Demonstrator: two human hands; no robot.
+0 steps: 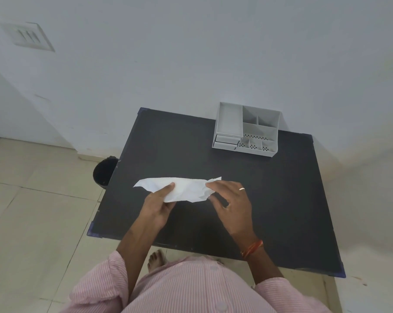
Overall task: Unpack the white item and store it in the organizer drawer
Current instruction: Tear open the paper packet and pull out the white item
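A crumpled white paper packet point(186, 188) is held just above the middle of the black table point(270, 188). My left hand point(158, 205) grips its lower left part, thumb on top. My right hand point(232, 204) pinches the packet's right end with its fingertips. What is inside the wrapping is hidden. The grey desk organizer point(247, 129) stands at the table's far edge against the wall, with two small shut drawers point(227, 142) at its front left and open compartments on the right.
A black bin point(104, 171) stands on the tiled floor beside the table's left edge. A white wall rises right behind the organizer. My bare foot point(156, 259) shows under the table's near edge.
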